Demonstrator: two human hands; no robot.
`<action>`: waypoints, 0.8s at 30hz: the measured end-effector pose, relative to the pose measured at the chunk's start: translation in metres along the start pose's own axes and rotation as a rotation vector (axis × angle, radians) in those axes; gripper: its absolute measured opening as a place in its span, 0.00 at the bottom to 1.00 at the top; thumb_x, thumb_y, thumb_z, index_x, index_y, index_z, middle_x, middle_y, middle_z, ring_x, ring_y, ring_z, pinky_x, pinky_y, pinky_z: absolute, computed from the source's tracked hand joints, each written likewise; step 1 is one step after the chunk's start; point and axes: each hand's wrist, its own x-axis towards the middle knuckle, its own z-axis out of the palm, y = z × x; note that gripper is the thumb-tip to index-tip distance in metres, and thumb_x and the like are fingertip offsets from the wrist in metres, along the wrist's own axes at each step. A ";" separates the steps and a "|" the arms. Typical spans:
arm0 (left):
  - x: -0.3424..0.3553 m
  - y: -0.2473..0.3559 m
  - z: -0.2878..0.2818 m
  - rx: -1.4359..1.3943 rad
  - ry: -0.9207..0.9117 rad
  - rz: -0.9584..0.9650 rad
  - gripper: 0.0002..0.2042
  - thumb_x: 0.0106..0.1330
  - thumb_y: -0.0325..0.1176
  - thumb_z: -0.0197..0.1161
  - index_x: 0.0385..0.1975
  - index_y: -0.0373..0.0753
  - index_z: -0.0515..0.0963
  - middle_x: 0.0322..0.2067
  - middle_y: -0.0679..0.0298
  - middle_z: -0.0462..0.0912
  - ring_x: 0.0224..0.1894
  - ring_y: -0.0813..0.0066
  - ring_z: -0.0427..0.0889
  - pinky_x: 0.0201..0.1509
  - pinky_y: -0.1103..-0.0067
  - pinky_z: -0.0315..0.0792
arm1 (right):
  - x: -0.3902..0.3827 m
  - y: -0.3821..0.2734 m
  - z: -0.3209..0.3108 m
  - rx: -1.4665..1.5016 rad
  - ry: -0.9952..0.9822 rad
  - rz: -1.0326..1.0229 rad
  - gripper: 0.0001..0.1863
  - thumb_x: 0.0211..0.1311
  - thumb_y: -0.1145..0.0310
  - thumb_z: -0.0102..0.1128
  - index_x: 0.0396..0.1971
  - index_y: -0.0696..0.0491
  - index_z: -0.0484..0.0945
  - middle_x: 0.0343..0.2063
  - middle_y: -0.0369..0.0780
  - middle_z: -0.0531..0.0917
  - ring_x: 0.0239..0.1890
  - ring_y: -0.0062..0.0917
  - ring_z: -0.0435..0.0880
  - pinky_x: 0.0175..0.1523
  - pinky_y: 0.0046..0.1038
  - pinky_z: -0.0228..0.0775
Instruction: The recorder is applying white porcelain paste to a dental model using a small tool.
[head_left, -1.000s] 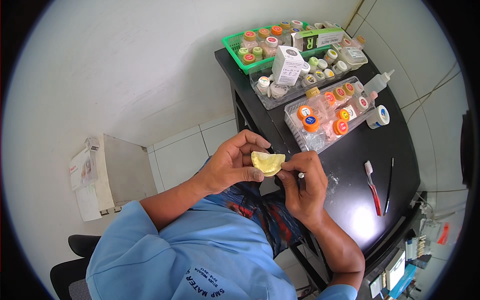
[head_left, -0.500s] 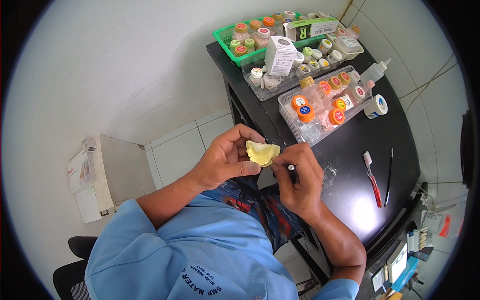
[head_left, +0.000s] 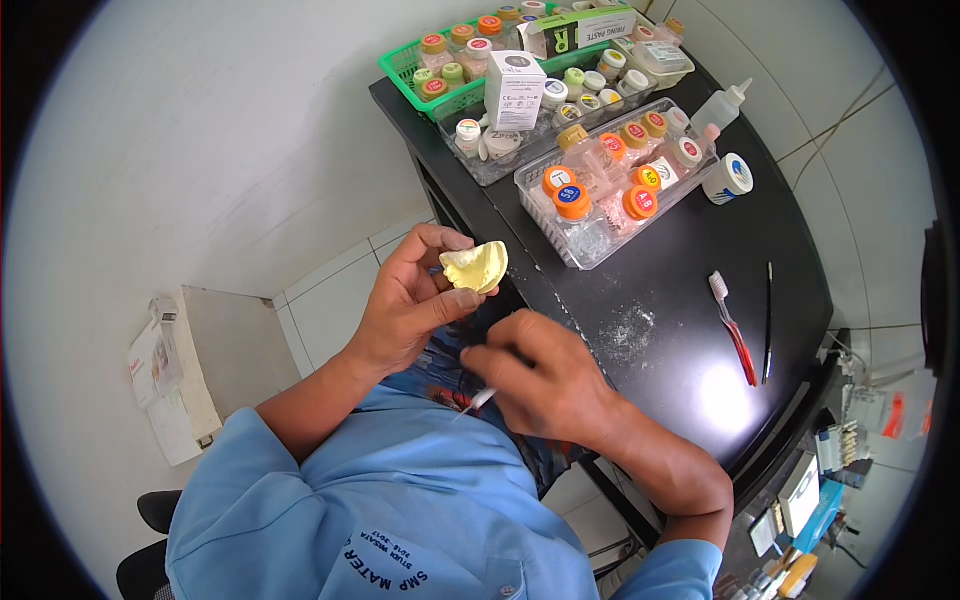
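A pale yellow dental cast (head_left: 476, 265) is gripped in my left hand (head_left: 405, 305), the thumb on its near edge and the fingers behind it. The row of teeth faces left, and the smooth inner side shows. Lower and to the right, apart from the cast, my right hand (head_left: 548, 377) is closed and partly blurred. A slim pointed hand tool (head_left: 482, 399) sticks out below its fingers, white and silvery with a thin tip turned toward my blue shirt. Most of the tool is hidden in the hand.
On the black table (head_left: 670, 300) stand a clear basket (head_left: 590, 250) of orange-capped jars, a green basket (head_left: 400, 75), a white box (head_left: 515, 92) and a white tub (head_left: 729, 179). A red toothbrush (head_left: 733, 328) and a thin black stick (head_left: 769, 325) lie right of scattered white powder (head_left: 628, 332).
My right hand has come away from the cast, down and toward me, turning the tool. The left hand has rotated the cast. The view has shifted slightly.
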 end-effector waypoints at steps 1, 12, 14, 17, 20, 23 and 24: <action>0.000 -0.001 0.000 -0.020 -0.004 -0.009 0.26 0.68 0.27 0.78 0.62 0.39 0.72 0.56 0.57 0.82 0.57 0.68 0.86 0.62 0.74 0.82 | 0.000 0.001 0.000 0.001 0.002 -0.006 0.15 0.54 0.76 0.74 0.42 0.57 0.84 0.37 0.42 0.79 0.37 0.35 0.84 0.40 0.35 0.79; -0.003 -0.003 0.004 0.008 -0.051 0.008 0.27 0.64 0.21 0.80 0.60 0.39 0.74 0.55 0.64 0.79 0.59 0.73 0.81 0.66 0.72 0.77 | -0.007 0.008 0.006 0.183 0.336 0.546 0.12 0.70 0.79 0.71 0.48 0.58 0.79 0.27 0.36 0.79 0.21 0.15 0.73 0.28 0.23 0.65; -0.004 -0.001 0.004 -0.008 -0.053 -0.009 0.27 0.64 0.21 0.80 0.60 0.39 0.74 0.55 0.64 0.79 0.59 0.73 0.81 0.66 0.72 0.77 | -0.008 0.007 0.007 0.250 0.356 0.605 0.11 0.70 0.79 0.71 0.48 0.58 0.79 0.28 0.36 0.79 0.22 0.14 0.73 0.29 0.22 0.66; -0.003 0.000 0.004 -0.024 -0.066 -0.021 0.27 0.64 0.20 0.80 0.60 0.39 0.74 0.56 0.64 0.78 0.60 0.73 0.81 0.66 0.73 0.77 | -0.007 0.008 0.008 0.252 0.363 0.615 0.12 0.71 0.78 0.71 0.50 0.58 0.80 0.28 0.36 0.80 0.23 0.14 0.73 0.30 0.21 0.66; -0.002 0.002 0.004 -0.018 -0.088 -0.020 0.27 0.64 0.20 0.80 0.60 0.39 0.74 0.56 0.64 0.78 0.60 0.73 0.81 0.66 0.73 0.77 | -0.006 0.009 0.006 0.208 0.346 0.586 0.13 0.72 0.77 0.71 0.53 0.58 0.81 0.28 0.36 0.82 0.23 0.14 0.74 0.30 0.22 0.68; -0.002 0.001 0.003 -0.009 -0.115 -0.036 0.26 0.64 0.20 0.80 0.60 0.38 0.74 0.56 0.64 0.78 0.60 0.74 0.80 0.66 0.74 0.77 | -0.005 0.007 0.005 0.218 0.332 0.600 0.14 0.73 0.76 0.70 0.55 0.59 0.82 0.27 0.36 0.82 0.23 0.15 0.76 0.30 0.23 0.70; -0.002 0.001 0.002 -0.004 -0.126 -0.046 0.26 0.64 0.21 0.80 0.59 0.38 0.74 0.56 0.64 0.78 0.61 0.74 0.80 0.66 0.74 0.77 | -0.005 0.007 0.005 0.219 0.331 0.600 0.14 0.73 0.76 0.70 0.55 0.59 0.82 0.27 0.36 0.82 0.23 0.15 0.76 0.30 0.23 0.70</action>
